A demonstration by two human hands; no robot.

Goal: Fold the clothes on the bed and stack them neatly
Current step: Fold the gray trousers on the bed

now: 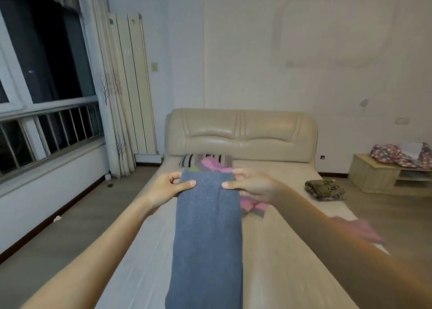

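On my feed both arms reach out over the bed [287, 250]. The left hand [163, 187] pinches the far left corner of a long blue-grey garment [208, 234], thumb on top and fingers curled under the edge. The right hand [252, 184] pinches the far right corner the same way. The garment is folded into a narrow strip running down the middle of the mattress toward the camera. Its near end is cut off by the bottom of the frame, so I cannot say what kind of garment it is. I also cannot tell whether its far edge is lifted or touching the bed.

Behind the held edge a pink-and-grey striped garment [211, 165] lies on the bed. Most of it is hidden by the blue-grey cloth and the right hand, with another bit showing under the right wrist. A striped pillow [189, 160] peeks out just beyond it, against the headboard [242, 133]. A folded olive piece [325, 190] sits near the bed's right edge, well apart from both hands. A pink smear [357, 229] past the right forearm is too blurred for me to identify. On the low cabinet [374, 175] at far right, a floral cloth [392, 154] is partly cut off by the frame edge
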